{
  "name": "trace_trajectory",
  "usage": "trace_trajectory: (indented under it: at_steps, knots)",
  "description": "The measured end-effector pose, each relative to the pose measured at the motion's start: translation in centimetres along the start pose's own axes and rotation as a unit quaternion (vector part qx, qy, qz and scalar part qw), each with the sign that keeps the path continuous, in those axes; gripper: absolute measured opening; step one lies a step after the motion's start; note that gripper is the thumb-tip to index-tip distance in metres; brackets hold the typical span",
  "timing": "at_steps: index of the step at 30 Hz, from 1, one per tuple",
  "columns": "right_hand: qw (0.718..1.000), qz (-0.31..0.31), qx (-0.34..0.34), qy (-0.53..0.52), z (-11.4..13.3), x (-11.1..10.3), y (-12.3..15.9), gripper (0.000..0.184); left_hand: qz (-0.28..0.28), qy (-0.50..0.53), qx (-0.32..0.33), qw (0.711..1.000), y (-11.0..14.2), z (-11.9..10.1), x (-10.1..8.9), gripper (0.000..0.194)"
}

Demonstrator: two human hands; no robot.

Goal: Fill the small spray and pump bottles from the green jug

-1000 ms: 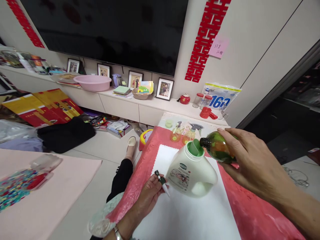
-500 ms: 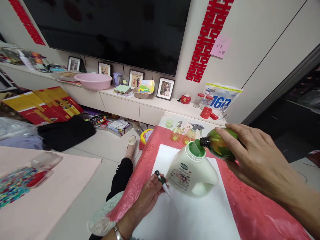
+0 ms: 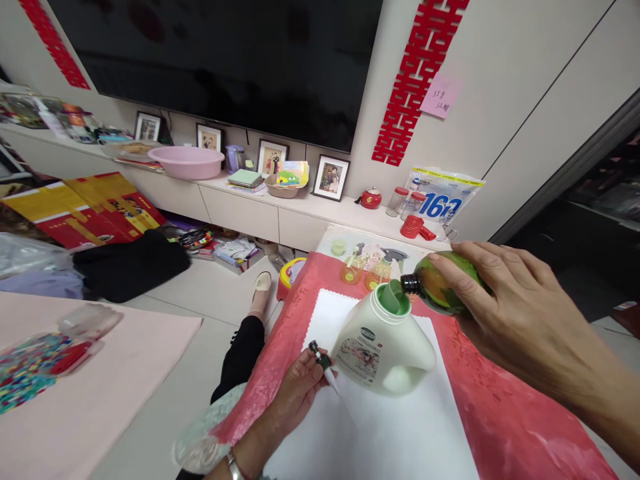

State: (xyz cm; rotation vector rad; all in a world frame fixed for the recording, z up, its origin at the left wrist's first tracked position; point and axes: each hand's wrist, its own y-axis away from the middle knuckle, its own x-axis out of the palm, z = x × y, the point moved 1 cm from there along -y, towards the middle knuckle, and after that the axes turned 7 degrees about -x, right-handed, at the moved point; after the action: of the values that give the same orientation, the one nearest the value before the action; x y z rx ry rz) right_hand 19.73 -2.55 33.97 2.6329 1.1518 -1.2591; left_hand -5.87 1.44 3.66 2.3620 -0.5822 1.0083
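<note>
My right hand [image 3: 520,300] grips a green-and-orange patterned bottle [image 3: 443,283], tipped so its black threaded neck points left at the mouth of a pale green detergent jug [image 3: 385,350]. The neck is at the jug's green inner spout; whether any liquid flows I cannot tell. The jug stands upright, uncapped, on a white sheet [image 3: 320,430]. Left of it, my left hand [image 3: 295,387] pinches a black pump top [image 3: 323,360] with a whitish tube pointing down toward the sheet. Behind the jug are two spray bottles [image 3: 353,270] with yellowish contents.
A red tablecloth [image 3: 500,400] covers the table under the sheet. A small green cup [image 3: 339,247] sits at the table's far end. Beyond runs a low cabinet [image 3: 300,227] with frames and jars. On the left, a pink-covered table [image 3: 150,360] holds colourful small pieces.
The bottle in my right hand has shifted very slightly. My left hand and the jug stay in place.
</note>
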Motion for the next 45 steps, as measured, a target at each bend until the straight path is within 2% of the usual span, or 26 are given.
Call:
trace_trajectory:
  at_steps: [15, 28, 35, 45]
  knots:
    - [0.999, 0.016, -0.021, 0.042, -0.6, -0.6, -0.1, 0.051, 0.006, 0.004, 0.005, 1.0, 0.0, 0.1, 0.0, 0.039]
    - [0.998, 0.009, -0.032, 0.061, -1.1, -1.4, -0.9, 0.05, 0.004, 0.005, 0.004, 1.0, -0.2, 0.3, -0.2, 0.04]
    - [0.996, -0.003, -0.042, 0.074, -1.3, -1.4, -1.1, 0.043, 0.006, 0.008, -0.001, 1.0, -0.2, 0.3, -0.3, 0.042]
    - [0.996, -0.023, -0.063, 0.057, -1.0, -2.0, -1.5, 0.04, 0.011, 0.008, 0.001, 1.0, -0.2, 0.3, -0.4, 0.038]
